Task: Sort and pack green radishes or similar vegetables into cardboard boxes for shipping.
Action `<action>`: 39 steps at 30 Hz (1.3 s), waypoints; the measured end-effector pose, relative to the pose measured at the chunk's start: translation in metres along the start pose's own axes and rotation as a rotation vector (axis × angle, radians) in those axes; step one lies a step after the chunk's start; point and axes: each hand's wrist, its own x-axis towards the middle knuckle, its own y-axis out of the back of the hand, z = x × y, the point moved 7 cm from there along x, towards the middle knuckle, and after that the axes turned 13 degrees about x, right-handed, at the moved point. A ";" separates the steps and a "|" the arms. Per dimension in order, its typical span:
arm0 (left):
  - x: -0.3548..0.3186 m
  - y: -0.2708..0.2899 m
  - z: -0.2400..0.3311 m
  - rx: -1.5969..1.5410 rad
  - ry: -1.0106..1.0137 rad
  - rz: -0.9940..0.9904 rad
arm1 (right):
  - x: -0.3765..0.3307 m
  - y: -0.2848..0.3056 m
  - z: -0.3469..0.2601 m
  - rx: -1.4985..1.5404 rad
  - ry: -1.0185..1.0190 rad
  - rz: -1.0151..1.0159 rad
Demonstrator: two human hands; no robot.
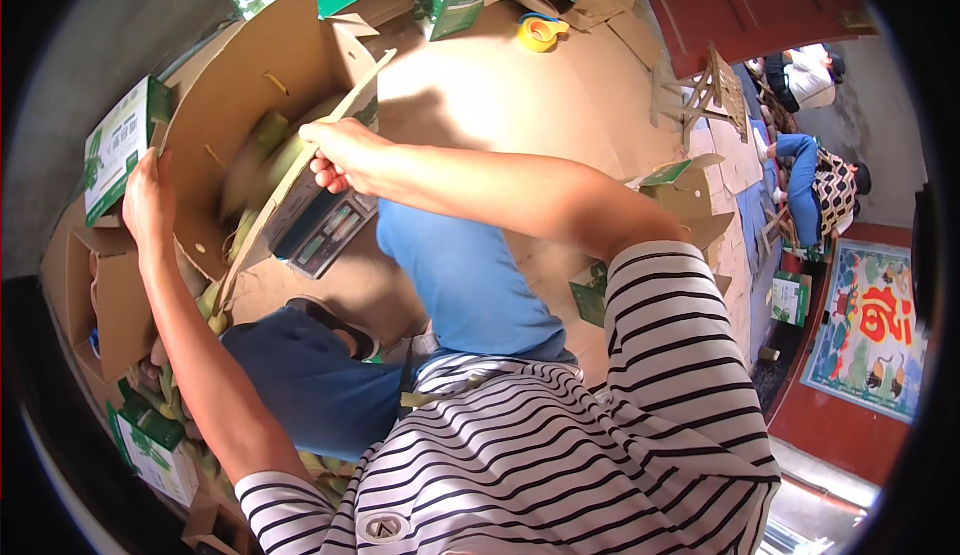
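Observation:
A large brown cardboard box (pixel 262 55) stands tilted at the left, its inside facing me. Blurred green, elongated produce (pixel 262 155) lies in it. My right hand (pixel 345 155) grips the box's near wall at its upper edge, fingers curled. On the far left, my left hand (pixel 150 200) closes on the box's other side, next to a white and green printed flap (pixel 125 145); its fingers are partly hidden. Just behind the near wall is a scale (pixel 325 240) with a display panel, partly covered by the box.
A yellow tape roll (pixel 540 33) lies on the floor ahead. Printed cartons (pixel 455 5) stand at the back, with another open box (pixel 105 295) at the left. More produce (pixel 165 385) lies beside my left arm. Two people (pixel 825 190) sit far right, near a wooden stool (pixel 715 95).

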 end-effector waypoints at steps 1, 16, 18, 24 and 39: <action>0.001 0.001 0.000 -0.028 -0.015 0.069 | -0.001 0.003 -0.001 -0.021 0.025 -0.010; 0.033 0.093 0.212 -0.195 -0.366 0.193 | -0.069 0.186 -0.105 0.271 0.574 0.204; 0.028 0.099 0.275 -0.243 -0.447 0.104 | -0.086 0.244 -0.114 0.312 0.641 0.328; -0.001 0.124 0.469 -0.445 -0.736 -0.033 | -0.167 0.395 -0.105 0.484 0.809 0.471; -0.047 0.137 0.327 -0.791 -0.612 -0.169 | -0.325 0.797 -0.091 -0.520 0.531 1.541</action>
